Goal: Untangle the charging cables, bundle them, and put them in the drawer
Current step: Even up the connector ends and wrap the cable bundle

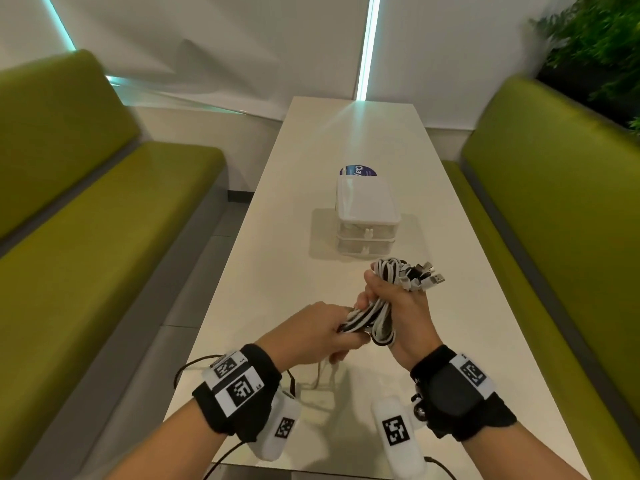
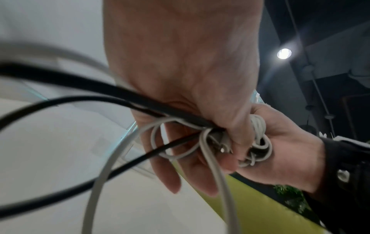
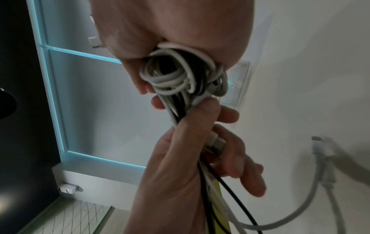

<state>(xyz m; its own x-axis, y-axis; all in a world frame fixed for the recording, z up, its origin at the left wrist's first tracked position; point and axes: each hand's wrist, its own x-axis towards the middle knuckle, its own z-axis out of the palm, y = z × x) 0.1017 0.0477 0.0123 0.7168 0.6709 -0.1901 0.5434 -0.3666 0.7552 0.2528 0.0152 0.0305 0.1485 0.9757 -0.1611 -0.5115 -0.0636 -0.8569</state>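
Note:
Above the white table [image 1: 277, 271], both hands hold one bundle of white and black charging cables [image 1: 377, 317]. My right hand [image 1: 394, 306] grips the coiled bundle [image 3: 176, 76] upright in its fist, and several plug ends [image 1: 424, 277] stick out past its top. My left hand [image 1: 322, 332] grips the strands [image 2: 200, 139] at the bundle's lower left end. Loose white and black cable [image 1: 322, 372] hangs from the left hand down to the table. A small white two-drawer unit [image 1: 367, 220] stands just beyond the hands, both drawers pushed in.
Green benches flank the narrow table, one on the left [image 1: 104, 220] and one on the right [image 1: 554, 220]. A blue-labelled flat item [image 1: 356, 171] lies behind the drawer unit. A plant [image 1: 602, 46] is at the far right. One loose white cable end [image 3: 320, 150] dangles near the table.

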